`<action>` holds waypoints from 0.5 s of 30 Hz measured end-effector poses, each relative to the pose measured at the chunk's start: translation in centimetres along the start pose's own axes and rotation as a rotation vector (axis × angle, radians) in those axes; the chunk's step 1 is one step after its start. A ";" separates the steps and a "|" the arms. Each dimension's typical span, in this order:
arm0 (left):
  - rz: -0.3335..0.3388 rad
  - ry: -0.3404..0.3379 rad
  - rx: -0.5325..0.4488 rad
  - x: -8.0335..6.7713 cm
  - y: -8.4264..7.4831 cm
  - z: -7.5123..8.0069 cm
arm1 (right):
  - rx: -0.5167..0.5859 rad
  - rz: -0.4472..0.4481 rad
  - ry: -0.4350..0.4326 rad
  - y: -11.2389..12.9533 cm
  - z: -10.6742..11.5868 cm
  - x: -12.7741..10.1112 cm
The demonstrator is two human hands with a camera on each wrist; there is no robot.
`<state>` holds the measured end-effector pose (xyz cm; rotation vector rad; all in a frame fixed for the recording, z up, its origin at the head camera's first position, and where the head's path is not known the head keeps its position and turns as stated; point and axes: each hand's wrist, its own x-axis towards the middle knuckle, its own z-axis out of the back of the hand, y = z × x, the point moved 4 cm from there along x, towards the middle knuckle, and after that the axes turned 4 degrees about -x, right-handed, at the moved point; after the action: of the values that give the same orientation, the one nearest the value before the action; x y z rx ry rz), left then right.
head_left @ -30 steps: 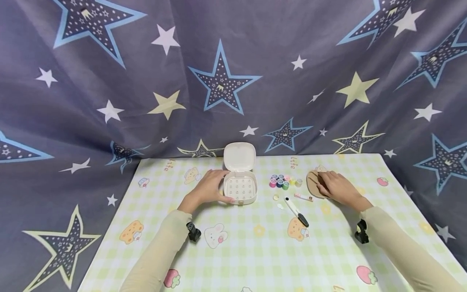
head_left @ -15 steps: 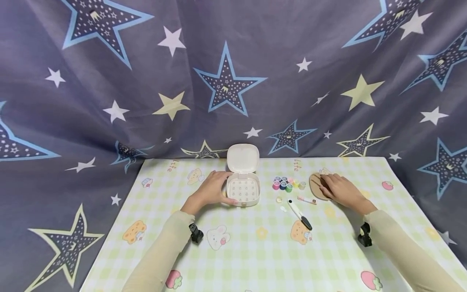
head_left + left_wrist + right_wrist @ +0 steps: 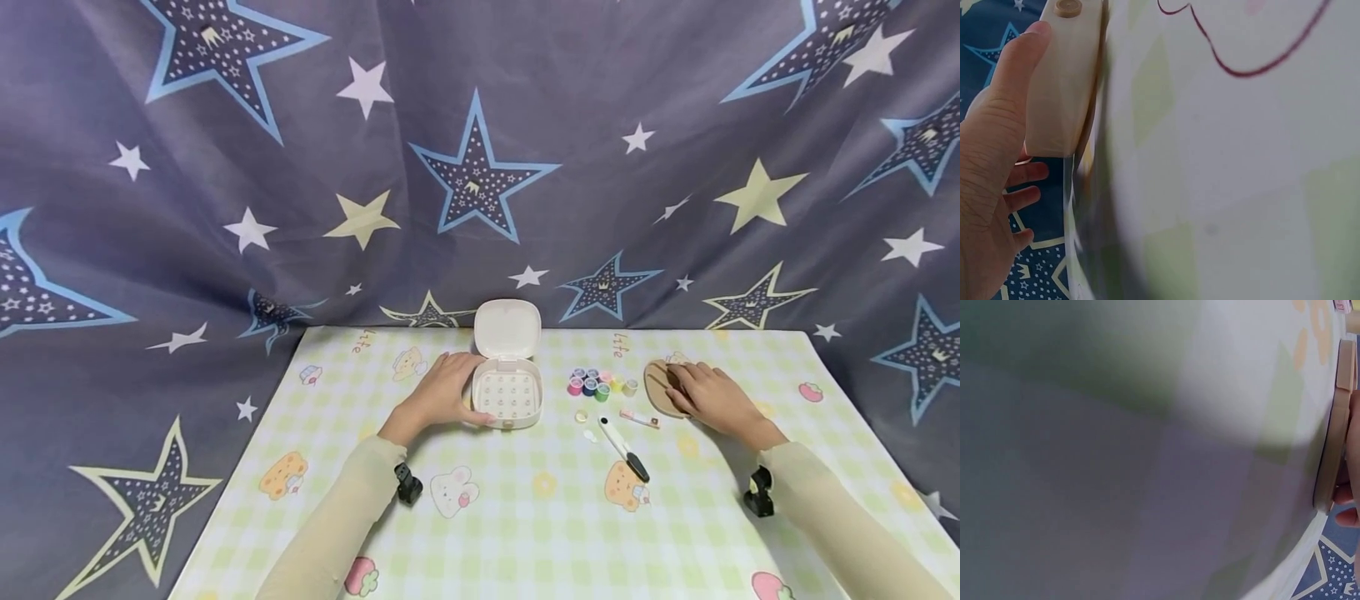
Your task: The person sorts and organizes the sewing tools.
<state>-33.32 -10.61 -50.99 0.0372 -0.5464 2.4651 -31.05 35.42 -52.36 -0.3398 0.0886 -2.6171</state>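
Your left hand (image 3: 438, 394) holds the side of the little white box (image 3: 507, 398). Your thumb runs along its front and your fingers curl round its left wall. The box sits near the middle of the table (image 3: 525, 517), and its lid (image 3: 507, 328) stands straight up at the back.

Your right hand (image 3: 712, 396) lies flat on the tan board (image 3: 658, 385), fingers out straight, pressing on it. The board lies on the table to the right of the box.

Between the box and the board sit some small round pots of color (image 3: 597, 385). Just in front of them lie a small pink stick (image 3: 639, 418) and a white tool with a black end (image 3: 622, 437).
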 end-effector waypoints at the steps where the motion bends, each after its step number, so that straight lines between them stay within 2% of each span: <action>1: -0.004 -0.001 -0.001 0.0 0.0 0.0 | 0.001 -0.001 0.004 0.0 0.0 0.0; 15: -0.049 -0.041 0.005 0.4 0.4 -0.5 | 0.008 -0.030 0.037 -0.2 0.2 0.8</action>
<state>-33.87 -10.49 -51.53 0.1020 -0.5500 2.4227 -31.81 35.22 -51.92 -0.2925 0.0864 -2.6534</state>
